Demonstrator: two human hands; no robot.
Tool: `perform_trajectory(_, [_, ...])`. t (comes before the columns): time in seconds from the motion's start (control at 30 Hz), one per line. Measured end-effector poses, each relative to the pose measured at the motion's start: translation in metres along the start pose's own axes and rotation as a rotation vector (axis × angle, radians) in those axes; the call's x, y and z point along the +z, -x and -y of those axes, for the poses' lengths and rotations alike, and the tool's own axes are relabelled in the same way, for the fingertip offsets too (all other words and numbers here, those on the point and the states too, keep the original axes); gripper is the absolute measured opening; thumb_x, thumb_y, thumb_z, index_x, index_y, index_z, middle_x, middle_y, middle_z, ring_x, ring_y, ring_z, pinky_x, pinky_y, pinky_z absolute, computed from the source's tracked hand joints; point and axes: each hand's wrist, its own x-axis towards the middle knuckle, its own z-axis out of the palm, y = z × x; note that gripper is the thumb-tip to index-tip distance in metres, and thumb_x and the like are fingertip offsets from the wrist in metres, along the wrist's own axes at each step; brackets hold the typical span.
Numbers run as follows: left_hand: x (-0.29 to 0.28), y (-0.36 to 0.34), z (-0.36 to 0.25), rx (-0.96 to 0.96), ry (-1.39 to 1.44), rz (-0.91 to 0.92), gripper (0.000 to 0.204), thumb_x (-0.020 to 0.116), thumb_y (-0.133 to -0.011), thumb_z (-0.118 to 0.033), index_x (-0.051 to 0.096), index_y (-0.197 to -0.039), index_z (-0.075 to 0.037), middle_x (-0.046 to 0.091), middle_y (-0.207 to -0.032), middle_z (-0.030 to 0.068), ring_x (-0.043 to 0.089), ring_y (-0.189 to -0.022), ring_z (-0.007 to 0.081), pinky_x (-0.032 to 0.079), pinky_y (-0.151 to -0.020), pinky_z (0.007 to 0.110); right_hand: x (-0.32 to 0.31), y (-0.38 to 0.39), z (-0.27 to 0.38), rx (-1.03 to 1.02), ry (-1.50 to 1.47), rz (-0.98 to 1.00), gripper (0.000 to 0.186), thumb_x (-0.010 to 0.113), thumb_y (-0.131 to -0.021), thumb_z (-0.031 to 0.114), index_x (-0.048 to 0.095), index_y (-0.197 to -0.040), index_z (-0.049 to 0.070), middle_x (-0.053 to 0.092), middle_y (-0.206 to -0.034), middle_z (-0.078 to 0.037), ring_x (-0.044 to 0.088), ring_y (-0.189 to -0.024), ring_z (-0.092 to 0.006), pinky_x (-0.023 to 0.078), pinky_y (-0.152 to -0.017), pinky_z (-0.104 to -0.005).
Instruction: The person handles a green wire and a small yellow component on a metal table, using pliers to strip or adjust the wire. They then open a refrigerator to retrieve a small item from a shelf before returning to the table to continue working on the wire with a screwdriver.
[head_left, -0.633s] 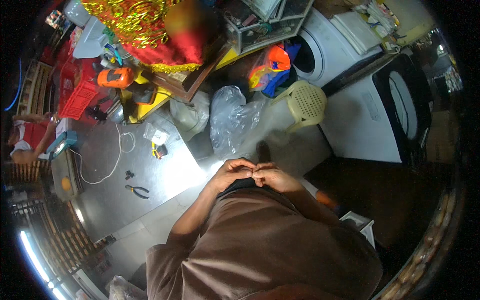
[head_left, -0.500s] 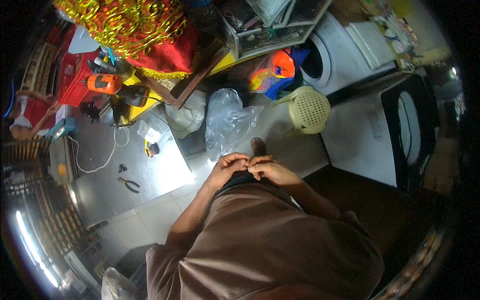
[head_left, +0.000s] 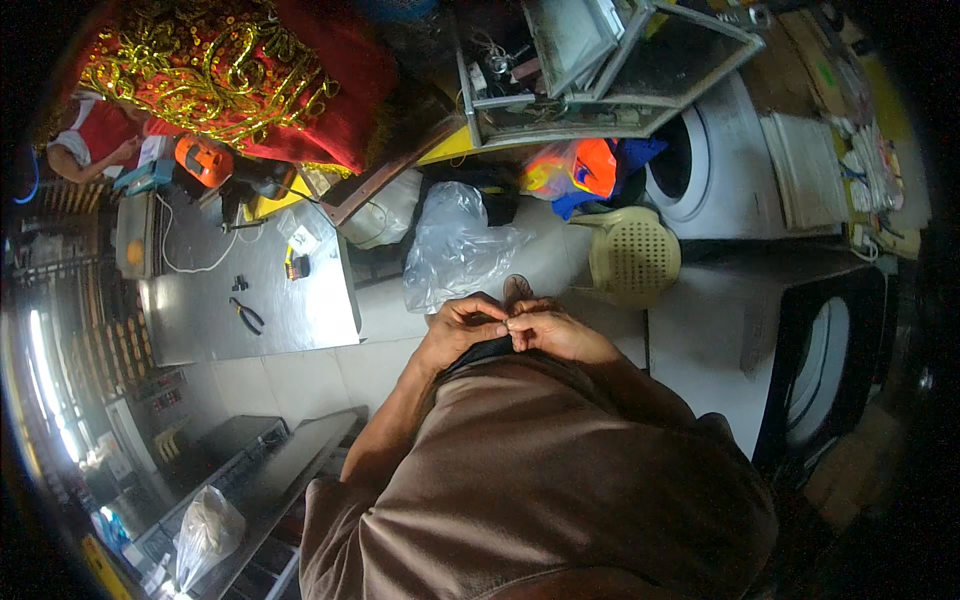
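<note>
Close together in front of my waist, my left hand (head_left: 463,331) and my right hand (head_left: 549,332) meet at the fingertips. Both are closed in a pinch; whatever is between the fingers is too small to make out. A clear plastic bag (head_left: 455,250) lies just beyond them on the floor side. To the left, a metal-topped table (head_left: 300,335) carries pliers (head_left: 246,316) with dark handles, some small black pieces (head_left: 239,283) and a yellow-and-black tape measure (head_left: 297,263).
An orange power drill (head_left: 204,161) lies near red cloth with gold trim (head_left: 215,75). A cream plastic stool (head_left: 635,260) stands ahead right, by a white front-loading machine (head_left: 735,150). Another machine with a round door (head_left: 815,360) is at right. A person in red (head_left: 100,140) is far left.
The view has turned, so the surroundings have shifted and more of the shelf at the lower left shows. My hands stay together at my waist, fingers slightly rearranged.
</note>
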Motion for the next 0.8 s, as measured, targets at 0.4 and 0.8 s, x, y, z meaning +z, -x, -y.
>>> perform_trajectory(0.4, [0.000, -0.013, 0.003, 0.029, -0.181, -0.035, 0.013, 0.071, -0.083, -0.011, 0.070, -0.094, -0.002, 0.070, -0.091, 0.0059, 0.062, -0.086, 0.0122, 0.049, -0.081, 0.028, -0.004, -0.001, 0.020, 0.073, 0.141, -0.181, 0.013, 0.058, -0.085, 0.016, 0.058, -0.079, 0.004, 0.056, -0.069, -0.003, 0.054, -0.066, -0.0139, 0.043, -0.065, -0.0283])
perform_trajectory(0.8, [-0.013, 0.015, 0.030, 0.256, -0.200, -0.185, 0.019, 0.065, -0.090, -0.016, 0.066, -0.102, -0.001, 0.066, -0.094, 0.0054, 0.059, -0.089, 0.0139, 0.047, -0.081, 0.029, -0.003, -0.025, -0.011, 0.075, -0.005, -0.055, 0.012, 0.060, -0.088, 0.015, 0.058, -0.084, 0.004, 0.057, -0.075, -0.004, 0.054, -0.066, -0.0151, 0.047, -0.066, -0.0306])
